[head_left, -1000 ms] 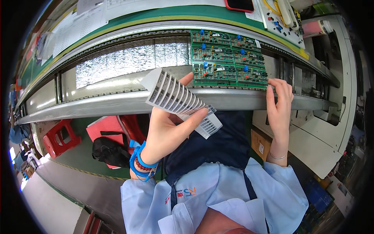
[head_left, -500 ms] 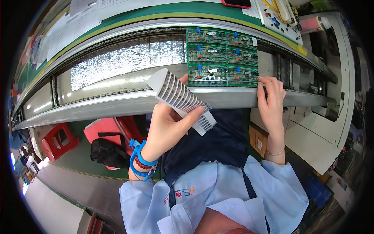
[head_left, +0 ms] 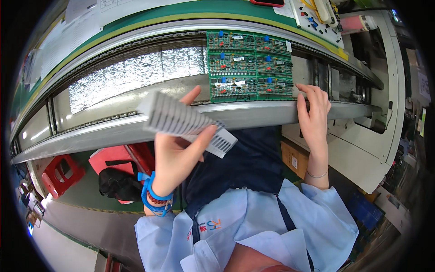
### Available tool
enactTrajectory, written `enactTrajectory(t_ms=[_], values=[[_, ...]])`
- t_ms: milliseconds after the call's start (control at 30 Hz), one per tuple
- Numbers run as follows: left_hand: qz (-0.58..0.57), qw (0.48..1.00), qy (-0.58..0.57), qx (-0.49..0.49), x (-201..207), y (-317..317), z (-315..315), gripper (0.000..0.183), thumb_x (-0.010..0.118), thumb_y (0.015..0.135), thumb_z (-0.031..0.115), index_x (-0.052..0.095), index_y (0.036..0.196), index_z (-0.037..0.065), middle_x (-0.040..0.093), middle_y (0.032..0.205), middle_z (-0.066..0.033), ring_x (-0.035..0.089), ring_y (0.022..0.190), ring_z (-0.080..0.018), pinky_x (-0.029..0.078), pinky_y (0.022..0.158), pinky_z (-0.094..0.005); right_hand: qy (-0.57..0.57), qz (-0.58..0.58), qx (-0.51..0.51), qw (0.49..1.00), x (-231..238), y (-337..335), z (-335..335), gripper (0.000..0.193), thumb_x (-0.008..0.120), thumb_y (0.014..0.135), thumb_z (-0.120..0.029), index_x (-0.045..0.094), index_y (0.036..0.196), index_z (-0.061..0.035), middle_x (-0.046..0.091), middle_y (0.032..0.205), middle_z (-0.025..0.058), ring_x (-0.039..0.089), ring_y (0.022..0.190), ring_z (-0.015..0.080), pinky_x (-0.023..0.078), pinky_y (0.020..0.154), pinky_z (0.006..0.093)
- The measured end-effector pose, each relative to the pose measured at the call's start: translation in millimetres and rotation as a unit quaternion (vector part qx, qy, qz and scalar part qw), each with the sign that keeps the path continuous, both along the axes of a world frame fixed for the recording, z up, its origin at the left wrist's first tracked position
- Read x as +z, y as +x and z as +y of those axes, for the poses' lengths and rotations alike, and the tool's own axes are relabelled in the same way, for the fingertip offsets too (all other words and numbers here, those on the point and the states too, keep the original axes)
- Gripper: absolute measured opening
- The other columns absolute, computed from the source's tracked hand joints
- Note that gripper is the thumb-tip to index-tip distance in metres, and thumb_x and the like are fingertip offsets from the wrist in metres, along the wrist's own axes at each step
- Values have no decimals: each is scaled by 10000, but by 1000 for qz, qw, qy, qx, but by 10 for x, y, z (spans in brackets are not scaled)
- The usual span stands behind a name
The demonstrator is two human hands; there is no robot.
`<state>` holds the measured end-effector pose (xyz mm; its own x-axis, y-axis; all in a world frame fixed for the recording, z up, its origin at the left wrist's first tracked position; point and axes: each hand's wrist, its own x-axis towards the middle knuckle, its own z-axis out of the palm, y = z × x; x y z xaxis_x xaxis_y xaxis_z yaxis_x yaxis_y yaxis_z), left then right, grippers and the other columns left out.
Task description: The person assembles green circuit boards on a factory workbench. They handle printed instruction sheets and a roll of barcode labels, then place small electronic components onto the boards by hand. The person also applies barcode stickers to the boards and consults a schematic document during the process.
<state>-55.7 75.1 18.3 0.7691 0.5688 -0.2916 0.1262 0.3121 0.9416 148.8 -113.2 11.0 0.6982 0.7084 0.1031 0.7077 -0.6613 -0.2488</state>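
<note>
My left hand (head_left: pixel 176 156) is closed on a curled sheet of labels (head_left: pixel 181 120), white with rows of dark-marked strips, pinched between thumb and fingers. Its upper end is blurred, and one fingertip points up behind it over the metal rail. A green circuit board panel (head_left: pixel 251 68) lies across the conveyor rails, with blue and red components and small white labels on its sections. Just off the panel's lower right corner, my right hand (head_left: pixel 315 106) rests at the near rail (head_left: pixel 253 113), holding nothing, thumb and fingers apart.
Behind the far rail, papers (head_left: pixel 136 8) lie on a green bench, with a tray of loose small parts (head_left: pixel 317 22) at the right. A white machine housing (head_left: pixel 380 131) stands right. Below the rail are a red stool (head_left: pixel 63 174), a black bag (head_left: pixel 118 183) and a cardboard box (head_left: pixel 293 158).
My left hand has drawn left, away from the panel, with the label sheet. My right fingertips have come slightly off the panel's corner. The whole view has shifted a little.
</note>
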Motion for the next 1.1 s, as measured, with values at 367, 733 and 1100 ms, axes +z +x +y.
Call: enactTrajectory(t_ms=[367, 733, 1100], values=[[-154, 975, 120, 104, -236, -63, 389, 116, 570, 812, -44, 519, 911, -13, 596, 1001, -189, 536, 599, -73, 458, 495, -182, 68, -24, 27, 997, 85, 15, 246, 71, 639, 801, -110, 641, 870, -96, 576, 864, 2, 511, 864, 176, 315, 829, 312], [-171, 976, 128, 51, -270, -68, 422, 164, 604, 809, -47, 521, 939, 10, 612, 950, -146, 573, 728, -144, 479, 626, -246, 59, -6, 62, 996, 92, -63, 543, 91, 705, 735, -85, 644, 799, -104, 536, 775, -14, 495, 789, 148, 314, 769, 295], [-205, 969, 133, 38, -307, -57, 445, 175, 617, 774, -62, 548, 915, 16, 621, 930, -139, 585, 822, -200, 472, 721, -290, 28, -42, 33, 998, 97, 56, 526, 80, 701, 744, -106, 640, 795, -106, 514, 772, -12, 485, 782, 159, 322, 761, 299]])
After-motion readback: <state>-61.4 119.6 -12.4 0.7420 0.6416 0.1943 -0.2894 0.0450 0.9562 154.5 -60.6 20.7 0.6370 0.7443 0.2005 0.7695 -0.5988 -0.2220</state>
